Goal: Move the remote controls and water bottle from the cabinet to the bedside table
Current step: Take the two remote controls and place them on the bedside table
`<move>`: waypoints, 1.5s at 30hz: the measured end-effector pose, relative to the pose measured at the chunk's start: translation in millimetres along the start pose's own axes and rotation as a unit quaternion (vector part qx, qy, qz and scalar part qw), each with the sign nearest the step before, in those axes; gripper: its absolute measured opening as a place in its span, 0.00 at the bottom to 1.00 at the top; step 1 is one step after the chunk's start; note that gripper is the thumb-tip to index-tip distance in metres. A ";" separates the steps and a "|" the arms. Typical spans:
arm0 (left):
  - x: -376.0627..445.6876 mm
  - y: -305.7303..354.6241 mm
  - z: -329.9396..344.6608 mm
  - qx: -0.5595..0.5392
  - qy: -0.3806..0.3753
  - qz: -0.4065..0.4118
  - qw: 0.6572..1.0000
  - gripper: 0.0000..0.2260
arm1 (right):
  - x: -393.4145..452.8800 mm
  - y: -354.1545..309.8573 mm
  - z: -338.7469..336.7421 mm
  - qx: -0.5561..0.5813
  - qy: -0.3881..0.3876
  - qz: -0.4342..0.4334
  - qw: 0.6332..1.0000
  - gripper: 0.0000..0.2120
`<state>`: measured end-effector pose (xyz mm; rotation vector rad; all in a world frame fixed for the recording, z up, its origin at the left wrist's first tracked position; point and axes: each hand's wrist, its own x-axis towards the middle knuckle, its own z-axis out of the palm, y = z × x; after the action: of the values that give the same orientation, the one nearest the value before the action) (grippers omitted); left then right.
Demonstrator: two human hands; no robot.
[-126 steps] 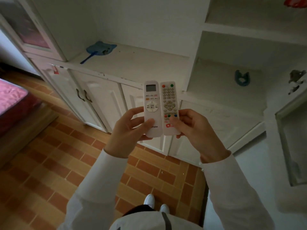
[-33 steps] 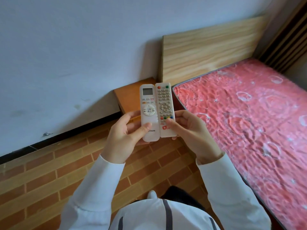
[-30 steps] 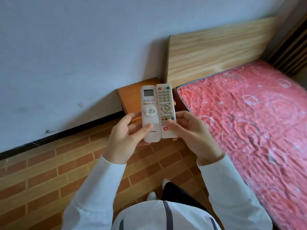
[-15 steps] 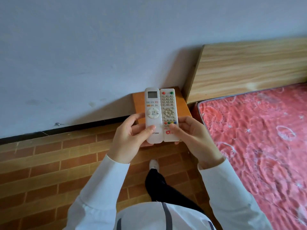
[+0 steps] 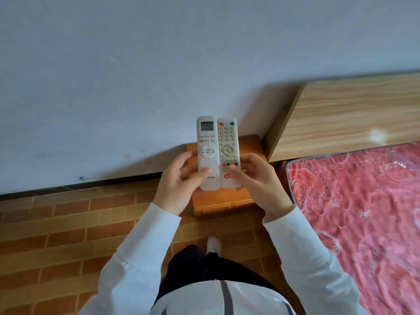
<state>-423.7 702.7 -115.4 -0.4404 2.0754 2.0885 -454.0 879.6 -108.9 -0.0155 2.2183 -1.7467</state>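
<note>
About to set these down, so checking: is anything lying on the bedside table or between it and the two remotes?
Nothing visible is. The left hand grips the remote with the screen, the right hand the buttoned remote, both held over the bedside table. Its visible top is bare; the part under the remotes is hidden.

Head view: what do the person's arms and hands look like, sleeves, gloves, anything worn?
Both arms are covered by long white sleeves, the left sleeve and the right sleeve, each ending at the wrist with a plain cuff. The fabric looks smooth, with soft folds and no visible markings. The left hand and right hand are bare: no gloves, rings or watch show in this view.
</note>
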 end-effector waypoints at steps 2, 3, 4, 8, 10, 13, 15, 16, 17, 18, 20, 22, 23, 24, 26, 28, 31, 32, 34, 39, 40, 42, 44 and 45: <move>23.2 -6.6 0.6 0.001 0.006 -0.015 1.000 0.24 | 22.2 8.2 -0.3 -0.007 0.000 0.008 1.000 0.14; 35.0 -10.9 0.7 0.003 0.009 -0.023 1.000 0.24 | 33.0 13.2 0.4 -0.007 0.001 0.015 1.000 0.13; 46.3 -15.8 0.4 0.007 0.011 -0.030 0.999 0.24 | 43.4 18.9 1.6 -0.007 0.002 0.024 1.000 0.13; 88.0 -38.3 0.9 0.015 0.013 -0.061 0.998 0.23 | 83.3 44.1 9.1 -0.010 0.016 0.052 0.998 0.11; 108.4 -49.8 2.6 0.008 0.024 -0.080 0.996 0.23 | 103.5 58.4 13.0 -0.016 0.022 0.065 0.998 0.09; 139.3 -72.3 4.8 -0.004 0.037 -0.099 0.994 0.22 | 136.7 85.7 19.2 -0.028 0.025 0.088 0.995 0.09; 160.5 -90.3 5.1 -0.005 0.045 -0.114 0.992 0.22 | 159.3 106.6 23.6 -0.037 0.021 0.111 0.993 0.10; 171.7 -100.9 5.2 -0.009 0.051 -0.122 0.991 0.22 | 170.9 118.1 26.2 -0.039 0.018 0.124 0.991 0.11; 182.3 -112.2 5.5 -0.016 0.057 -0.131 0.990 0.22 | 181.9 129.9 29.0 -0.041 0.015 0.136 0.990 0.11; 192.7 -123.5 6.1 -0.023 0.063 -0.141 0.988 0.21 | 192.9 143.0 32.3 -0.046 0.011 0.148 0.988 0.11; 213.8 -148.7 7.2 -0.033 0.074 -0.167 0.983 0.21 | 214.9 172.2 40.3 -0.068 0.006 0.173 0.983 0.13; 235.0 -178.2 8.2 -0.048 0.075 -0.199 0.976 0.21 | 236.9 204.0 49.1 -0.095 0.005 0.198 0.976 0.14; 244.4 -192.8 8.2 -0.054 0.074 -0.215 0.972 0.21 | 246.6 218.9 53.4 -0.108 0.004 0.210 0.972 0.14; 252.8 -207.0 7.8 -0.057 0.074 -0.229 0.969 0.21 | 255.1 233.1 57.7 -0.117 0.003 0.219 0.969 0.14; 269.8 -238.1 6.2 -0.046 0.079 -0.249 0.964 0.21 | 271.0 262.8 67.0 -0.133 -0.006 0.235 0.963 0.14; 285.2 -268.5 5.0 -0.031 0.087 -0.262 0.961 0.22 | 283.6 294.0 74.9 -0.142 -0.012 0.250 0.958 0.14; 302.0 -311.5 3.6 -0.017 0.096 -0.285 0.953 0.21 | 297.5 339.6 86.5 -0.155 -0.019 0.273 0.949 0.14; 306.0 -325.5 3.4 -0.010 0.096 -0.289 0.952 0.20 | 300.7 352.9 90.0 -0.156 -0.021 0.279 0.947 0.14; 312.1 -349.8 3.7 0.003 0.095 -0.288 0.953 0.18 | 305.1 375.2 96.3 -0.157 -0.025 0.287 0.945 0.15; 321.3 -391.2 5.0 0.047 0.102 -0.294 0.949 0.20 | 307.8 411.0 107.1 -0.168 -0.025 0.292 0.941 0.14; 321.6 -395.9 5.6 0.064 0.104 -0.289 0.950 0.20 | 307.6 415.2 108.3 -0.173 -0.025 0.286 0.942 0.13; 321.2 -401.8 6.7 0.102 0.113 -0.272 0.950 0.20 | 307.4 420.5 110.1 -0.181 -0.019 0.272 0.945 0.12; 320.8 -404.5 7.8 0.143 0.124 -0.252 0.949 0.20 | 306.4 422.6 111.5 -0.192 -0.014 0.260 0.946 0.10; 320.3 -405.0 8.4 0.160 0.130 -0.241 0.948 0.20 | 305.4 422.9 112.5 -0.201 -0.011 0.253 0.946 0.10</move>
<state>-597.0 690.8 -601.7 -1.0876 2.1070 1.4493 -637.4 818.8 -606.3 0.4025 2.2592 -1.0077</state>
